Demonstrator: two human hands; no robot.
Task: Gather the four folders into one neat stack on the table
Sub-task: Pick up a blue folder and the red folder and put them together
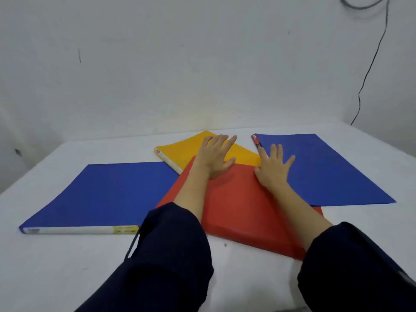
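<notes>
Left hand (213, 157) & right hand (273, 166) are lying flat, fingers spread, gripping nothing, on red folder (236, 206) mid-table, overlapping yellow folder (180, 152) (blue ones flank it). Better sliding w/ even pressure, squaring edges.

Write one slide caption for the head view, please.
Both hands, left and right, pressing flat on overlapping folders.

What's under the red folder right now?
The red folder overlaps the yellow folder's near corner; elsewhere, bare table shows around it. Anything beneath its middle is hidden.
</notes>
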